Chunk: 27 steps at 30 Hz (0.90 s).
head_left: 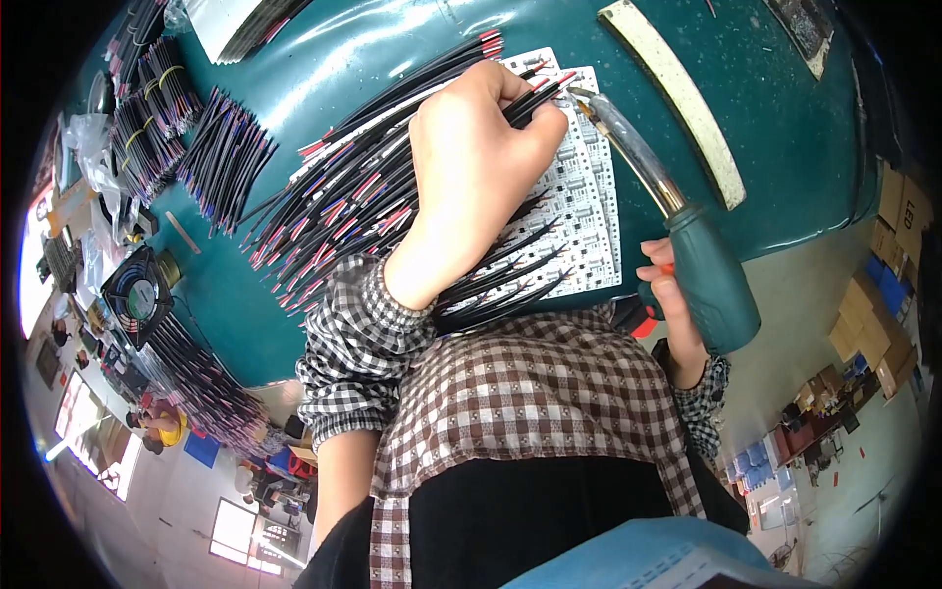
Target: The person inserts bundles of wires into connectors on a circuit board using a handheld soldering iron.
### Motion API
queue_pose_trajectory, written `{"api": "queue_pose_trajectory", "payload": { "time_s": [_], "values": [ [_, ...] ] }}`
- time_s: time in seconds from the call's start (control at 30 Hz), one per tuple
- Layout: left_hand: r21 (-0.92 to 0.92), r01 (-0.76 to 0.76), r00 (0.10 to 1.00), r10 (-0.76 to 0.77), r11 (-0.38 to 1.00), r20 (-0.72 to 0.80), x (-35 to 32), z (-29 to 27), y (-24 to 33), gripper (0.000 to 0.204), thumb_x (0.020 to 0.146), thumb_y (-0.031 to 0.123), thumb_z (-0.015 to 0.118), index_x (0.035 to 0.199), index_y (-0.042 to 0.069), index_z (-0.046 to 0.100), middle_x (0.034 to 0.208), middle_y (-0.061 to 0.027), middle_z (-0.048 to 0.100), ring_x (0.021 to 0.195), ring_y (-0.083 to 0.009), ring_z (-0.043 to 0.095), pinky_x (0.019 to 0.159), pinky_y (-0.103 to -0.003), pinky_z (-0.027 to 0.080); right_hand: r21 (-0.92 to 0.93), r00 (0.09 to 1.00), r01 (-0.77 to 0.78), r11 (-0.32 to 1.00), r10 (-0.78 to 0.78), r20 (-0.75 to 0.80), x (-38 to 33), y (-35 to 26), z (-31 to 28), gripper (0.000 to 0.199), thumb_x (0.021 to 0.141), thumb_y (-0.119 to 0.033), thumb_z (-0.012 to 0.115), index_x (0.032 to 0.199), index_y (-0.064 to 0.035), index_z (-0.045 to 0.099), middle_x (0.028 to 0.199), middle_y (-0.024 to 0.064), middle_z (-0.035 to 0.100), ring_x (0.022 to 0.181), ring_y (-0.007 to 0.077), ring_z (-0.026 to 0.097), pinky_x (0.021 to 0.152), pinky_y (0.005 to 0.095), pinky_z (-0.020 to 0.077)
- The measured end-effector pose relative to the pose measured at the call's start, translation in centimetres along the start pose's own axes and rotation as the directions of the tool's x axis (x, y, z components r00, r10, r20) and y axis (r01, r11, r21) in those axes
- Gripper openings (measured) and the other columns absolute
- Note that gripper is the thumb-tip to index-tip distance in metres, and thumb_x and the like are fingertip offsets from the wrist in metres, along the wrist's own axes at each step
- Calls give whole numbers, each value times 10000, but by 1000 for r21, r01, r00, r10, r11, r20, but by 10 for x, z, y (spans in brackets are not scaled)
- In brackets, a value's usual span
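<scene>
Two hands at work, as we log them. Our left hand (481,147) has its fingers curled shut, pinching a black wire (538,96) with a red tip; the wire's end lies just past the fingertips, over the white circuit panel (587,196). Our right hand (672,294) is wrapped closed around the green handle of a soldering iron (667,206), whose metal barrel arcs up so that its tip sits right beside the left fingertips, at the wire's end.

Under and behind the left fingers: a broad fan of loose black wires (343,196) with red and blue ends, covering much of the panel and crowding the wrist. Farther out on the green table (412,49): banded wire bundles (157,108), a small fan (137,294), and a long pale strip (677,93) beyond the iron.

Containers: none that we can make out close to either hand.
</scene>
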<state>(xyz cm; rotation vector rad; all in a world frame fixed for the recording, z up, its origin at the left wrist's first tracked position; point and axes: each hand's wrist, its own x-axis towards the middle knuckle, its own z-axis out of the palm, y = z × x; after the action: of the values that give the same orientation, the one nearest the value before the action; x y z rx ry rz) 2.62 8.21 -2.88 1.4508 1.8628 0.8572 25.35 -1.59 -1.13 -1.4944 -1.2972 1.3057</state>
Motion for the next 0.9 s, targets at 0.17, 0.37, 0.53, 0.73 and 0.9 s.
{"api": "queue_pose_trajectory", "payload": {
  "time_s": [0.17,0.37,0.53,0.73,0.9],
  "values": [
    [28,17,1000,-17,999,9,0,-1,4,210,715,174,726,782,-16,668,605,-148,631,552,-300,649,599,-375,523,-95,999,20,995,-16,39,2,0,-2,649,768,-30,821,1312,114,499,1070,199,690,931,217,706,758,299,602],
    [25,16,1000,-17,1000,6,0,0,3,203,714,174,728,767,-11,664,605,-149,633,557,-305,652,600,-383,525,-108,999,31,994,-27,40,2,3,-1,640,771,-39,822,1306,112,507,1070,193,691,910,211,709,764,301,603],
    [31,7,1000,-7,999,-5,0,1,3,201,714,173,730,768,-9,665,616,-151,640,572,-310,657,603,-385,526,-96,1000,1,995,2,28,2,2,-1,625,763,-39,825,1291,109,526,1090,196,687,902,207,709,770,303,595],
    [31,-13,1000,13,999,-17,0,1,3,201,715,175,729,771,-8,667,625,-155,645,582,-312,663,608,-389,530,-407,990,111,907,-63,130,1,1,-10,542,744,-56,831,1219,76,605,1105,191,685,867,217,713,763,296,580],
    [45,-5,1000,6,999,-16,0,0,4,200,716,176,727,771,-7,668,631,-156,649,587,-313,666,610,-388,531,-622,969,194,759,-51,241,-2,0,-13,554,744,-65,832,1225,82,598,1105,188,685,888,228,713,765,285,575]
  ]
}}
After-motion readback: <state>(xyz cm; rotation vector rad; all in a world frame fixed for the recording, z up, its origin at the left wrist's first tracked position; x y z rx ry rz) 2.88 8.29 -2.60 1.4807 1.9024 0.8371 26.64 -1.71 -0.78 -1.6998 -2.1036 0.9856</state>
